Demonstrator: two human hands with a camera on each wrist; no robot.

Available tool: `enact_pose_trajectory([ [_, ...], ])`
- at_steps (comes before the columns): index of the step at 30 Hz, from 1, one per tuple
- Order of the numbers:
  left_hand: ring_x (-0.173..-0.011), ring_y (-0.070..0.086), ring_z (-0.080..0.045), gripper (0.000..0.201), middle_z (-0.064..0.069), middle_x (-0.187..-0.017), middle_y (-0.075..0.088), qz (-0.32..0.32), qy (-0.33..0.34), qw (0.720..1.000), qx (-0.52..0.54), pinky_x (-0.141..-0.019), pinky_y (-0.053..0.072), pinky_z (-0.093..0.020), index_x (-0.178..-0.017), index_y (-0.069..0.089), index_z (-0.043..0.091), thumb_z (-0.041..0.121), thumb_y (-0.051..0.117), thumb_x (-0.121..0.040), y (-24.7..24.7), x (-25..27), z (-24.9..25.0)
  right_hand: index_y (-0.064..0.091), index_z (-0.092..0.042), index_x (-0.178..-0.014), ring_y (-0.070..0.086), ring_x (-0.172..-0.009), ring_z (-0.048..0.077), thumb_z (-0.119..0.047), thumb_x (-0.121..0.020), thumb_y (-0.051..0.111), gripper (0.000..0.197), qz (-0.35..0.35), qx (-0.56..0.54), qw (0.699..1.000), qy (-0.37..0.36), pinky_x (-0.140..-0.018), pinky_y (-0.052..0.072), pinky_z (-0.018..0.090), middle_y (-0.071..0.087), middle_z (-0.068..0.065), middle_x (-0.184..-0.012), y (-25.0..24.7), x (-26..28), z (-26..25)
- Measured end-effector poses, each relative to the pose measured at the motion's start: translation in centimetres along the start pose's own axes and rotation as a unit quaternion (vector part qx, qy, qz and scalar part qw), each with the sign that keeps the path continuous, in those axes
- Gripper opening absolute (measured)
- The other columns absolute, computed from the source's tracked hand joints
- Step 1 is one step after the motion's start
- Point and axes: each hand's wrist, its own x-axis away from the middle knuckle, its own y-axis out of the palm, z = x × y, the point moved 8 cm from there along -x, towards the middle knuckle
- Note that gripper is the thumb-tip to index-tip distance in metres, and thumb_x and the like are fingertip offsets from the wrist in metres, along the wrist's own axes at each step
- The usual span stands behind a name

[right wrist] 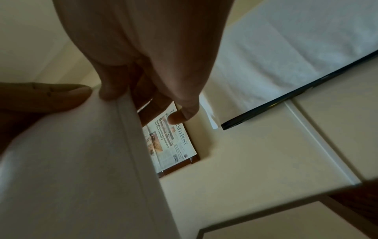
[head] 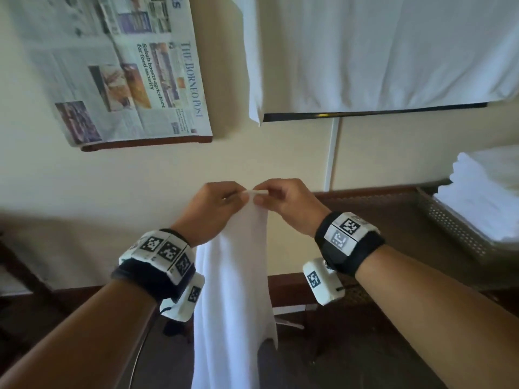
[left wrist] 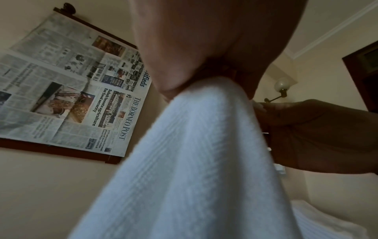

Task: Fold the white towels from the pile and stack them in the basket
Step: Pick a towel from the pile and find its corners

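Head view — both hands, left hand point(head: 214, 210) and right hand point(head: 286, 204), seemingly at towel point(head: 233, 290) edge — pinched.

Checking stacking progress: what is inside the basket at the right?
The basket holds a stack of folded white towels rising above its rim. How many there are, and anything beneath them, is hidden. The towel both hands pinch hangs outside it.
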Motion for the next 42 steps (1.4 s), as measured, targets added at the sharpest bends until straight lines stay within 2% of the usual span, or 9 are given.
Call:
enact_pose_trajectory([
  [10, -0.053, 0.034, -0.007, 0.042, 0.008, -0.056, 0.040, 0.114, 0.003, 0.989, 0.099, -0.053, 0.032, -0.027, -0.066, 0.045, 0.016, 0.038, 0.069, -0.093, -3.8, 2.0, -5.0, 0.069, -0.023, -0.087, 0.061, -0.080, 0.010, 0.008, -0.088, 0.054, 0.034, 0.140, 0.124, 0.975, -0.121, -0.075, 0.047, 0.017, 0.068, -0.004, -0.086, 1.6, -5.4, -10.6],
  [16, -0.059, 0.048, -0.017, 0.053, -0.014, -0.063, 0.052, 0.056, -0.109, 0.977, 0.176, -0.053, 0.041, -0.040, -0.080, 0.055, 0.000, 0.052, 0.067, -0.081, 2.1, 6.3, -11.7, 0.072, -0.012, -0.095, 0.064, -0.087, 0.015, 0.006, -0.087, 0.051, 0.029, 0.244, 0.156, 0.947, -0.139, -0.079, 0.049, 0.021, 0.071, 0.001, -0.093, -2.8, -6.2, -14.5],
  [21, -0.058, 0.046, -0.015, 0.050, -0.002, -0.064, 0.050, 0.116, -0.123, 0.969, 0.182, -0.057, 0.038, -0.036, -0.077, 0.051, 0.001, 0.048, 0.056, -0.093, 0.0, 6.1, -14.7, 0.071, -0.011, -0.100, 0.067, -0.086, 0.010, -0.005, -0.086, 0.069, 0.015, 0.317, 0.135, 0.935, -0.083, -0.079, 0.051, 0.013, 0.073, 0.004, -0.096, -7.1, -5.1, -12.9],
  [24, -0.059, 0.047, -0.013, 0.046, 0.001, -0.066, 0.053, 0.120, -0.099, 0.979, 0.134, -0.063, 0.040, -0.035, -0.080, 0.056, 0.005, 0.046, 0.053, -0.098, -2.6, 3.0, -13.4, 0.073, -0.008, -0.099, 0.065, -0.084, 0.012, -0.006, -0.086, 0.071, 0.013, 0.279, 0.166, 0.944, -0.053, -0.081, 0.052, 0.021, 0.073, 0.006, -0.098, -7.1, -4.2, -11.8],
  [27, -0.055, 0.038, -0.013, 0.043, 0.008, -0.057, 0.041, 0.067, -0.054, 0.995, 0.045, -0.058, 0.032, -0.034, -0.064, 0.043, 0.018, 0.034, 0.057, -0.101, -4.0, 0.2, -9.3, 0.072, -0.013, -0.090, 0.062, -0.097, 0.013, -0.003, -0.083, 0.073, 0.013, 0.102, 0.230, 0.968, -0.013, -0.089, 0.048, 0.027, 0.066, 0.002, -0.117, -2.8, -3.9, -10.2],
  [31, -0.056, 0.034, -0.012, 0.048, 0.007, -0.057, 0.038, -0.004, 0.034, 0.999, -0.005, -0.056, 0.029, -0.029, -0.059, 0.037, 0.021, 0.025, 0.061, -0.100, -4.1, -0.7, -3.2, 0.074, -0.014, -0.093, 0.055, -0.093, -0.001, -0.008, -0.082, 0.075, 0.013, -0.142, 0.326, 0.934, 0.043, -0.078, 0.039, 0.006, 0.054, -0.016, -0.116, 5.7, -2.0, -5.7],
  [34, -0.055, 0.033, -0.010, 0.043, 0.006, -0.059, 0.039, 0.035, 0.049, 0.998, 0.005, -0.053, 0.028, -0.021, -0.061, 0.044, 0.014, 0.025, 0.068, -0.095, -6.2, 0.3, -2.7, 0.074, -0.012, -0.090, 0.055, -0.069, 0.006, -0.005, -0.078, 0.071, 0.014, -0.111, 0.341, 0.933, 0.018, -0.066, 0.042, 0.019, 0.066, -0.002, -0.084, 7.1, -2.1, -4.9],
  [39, -0.059, 0.038, -0.006, 0.030, 0.007, -0.066, 0.046, 0.002, -0.033, 0.999, 0.043, -0.057, 0.033, -0.019, -0.067, 0.057, 0.022, 0.031, 0.075, -0.090, -7.4, 5.7, -9.4, 0.064, -0.018, -0.074, 0.053, -0.064, -0.002, 0.002, -0.080, 0.065, 0.021, -0.002, 0.326, 0.944, -0.057, -0.063, 0.040, 0.016, 0.062, -0.011, -0.070, 6.2, -3.7, -7.5],
  [42, -0.058, 0.043, -0.008, 0.045, 0.011, -0.062, 0.047, -0.020, -0.096, 0.993, 0.066, -0.057, 0.036, -0.026, -0.065, 0.054, 0.019, 0.056, 0.070, -0.083, -6.5, 9.8, -14.2, 0.066, -0.010, -0.078, 0.061, -0.071, 0.014, 0.000, -0.079, 0.060, 0.012, 0.043, 0.320, 0.944, -0.074, -0.067, 0.048, 0.027, 0.068, 0.001, -0.075, 5.4, -4.6, -9.0],
])
